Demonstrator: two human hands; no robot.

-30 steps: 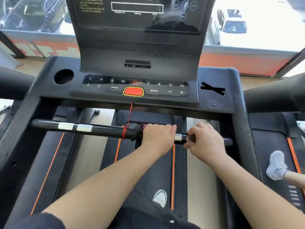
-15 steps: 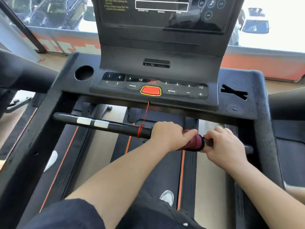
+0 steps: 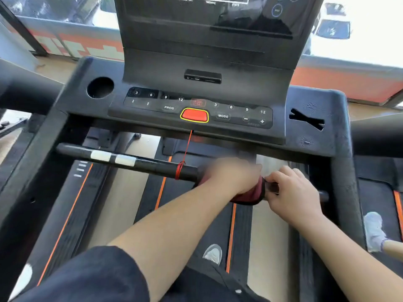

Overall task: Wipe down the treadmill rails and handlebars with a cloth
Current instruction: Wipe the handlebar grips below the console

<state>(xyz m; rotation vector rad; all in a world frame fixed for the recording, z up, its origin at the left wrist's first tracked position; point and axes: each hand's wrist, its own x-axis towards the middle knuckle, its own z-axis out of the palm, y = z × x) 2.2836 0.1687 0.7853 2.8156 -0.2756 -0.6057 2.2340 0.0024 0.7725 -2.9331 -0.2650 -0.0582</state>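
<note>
Through the head camera, I am looking down at the black handlebar (image 3: 152, 163) crossing beneath the console (image 3: 305, 136). My left hand (image 3: 231, 175) is showing blurred. Its fingers are curling over the bar and clamping the dark red cloth (image 3: 250, 196) around it, and the cloth is peeking out at the hand's right and lower edge. My right hand (image 3: 292, 192) is gripping the bar just beside the cloth, fingers wrapped together over the top. A red cord (image 3: 185, 153) is hanging from under the stop button (image 3: 194, 115) and looping round the bar, left of my left hand.
</note>
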